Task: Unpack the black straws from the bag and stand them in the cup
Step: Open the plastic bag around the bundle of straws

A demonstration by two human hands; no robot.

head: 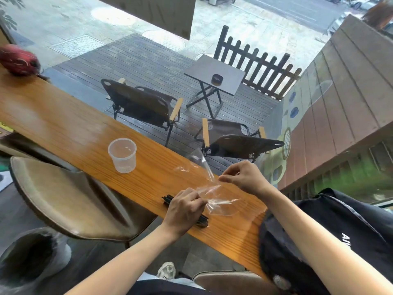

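A bundle of black straws [168,199] lies flat on the wooden counter [70,126], mostly hidden under my left hand [182,209]. That hand's fingers curl down over the bundle and pinch the edge of the clear plastic bag [214,199]. My right hand [240,175] pinches the crumpled bag's upper part and holds it above the counter. An empty clear plastic cup [123,155] stands upright on the counter to the left, apart from both hands.
A black bag [331,241] lies on the counter's right end under my right forearm. A tan padded stool [70,205] stands at the counter's near left. A red round object [18,60] sits far left. Behind the window are chairs and a folding table.
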